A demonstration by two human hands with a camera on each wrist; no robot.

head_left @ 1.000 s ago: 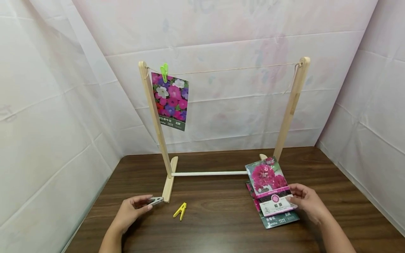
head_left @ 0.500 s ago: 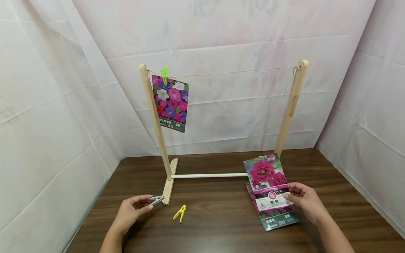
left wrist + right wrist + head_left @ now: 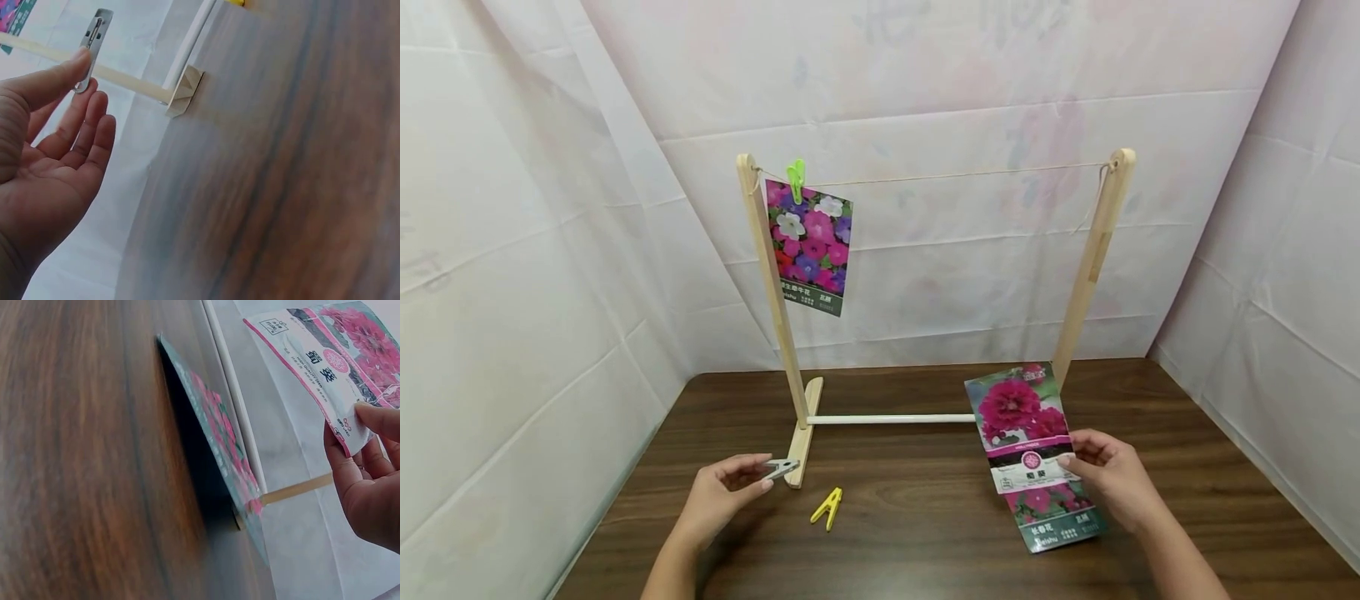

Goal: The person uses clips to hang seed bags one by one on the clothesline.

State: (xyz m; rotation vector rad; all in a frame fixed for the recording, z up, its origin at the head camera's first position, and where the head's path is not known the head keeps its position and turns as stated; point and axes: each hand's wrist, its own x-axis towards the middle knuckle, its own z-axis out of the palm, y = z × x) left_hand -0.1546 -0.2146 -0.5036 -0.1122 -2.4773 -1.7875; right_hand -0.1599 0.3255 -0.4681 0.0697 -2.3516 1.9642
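Observation:
Between thumb and fingertips, my left hand [image 3: 718, 496] pinches a grey clothespin [image 3: 95, 47], held above the table near the stand's left foot. My right hand [image 3: 1112, 479] grips the right edge of a seed packet [image 3: 1021, 417] with magenta blooms and a white label, raised off the table. Beneath it a second seed packet [image 3: 1060, 529], pink-flowered with a dark green band, lies partly covered; the right wrist view shows the two apart. A yellow clothespin [image 3: 828, 508] lies on the table between my hands.
A wooden stand [image 3: 775, 292] carries a string [image 3: 940, 175] between its posts. A green clothespin [image 3: 796, 182] holds a petunia packet [image 3: 811, 250] at the string's left end. A white rod [image 3: 887, 419] joins the feet low down. Cloth walls [image 3: 925, 300] enclose the table [image 3: 880, 542].
My right hand has lifted the magenta packet and carried it slightly left and up, away from the packet underneath. The left hand with the grey clothespin has shifted slightly right and up.

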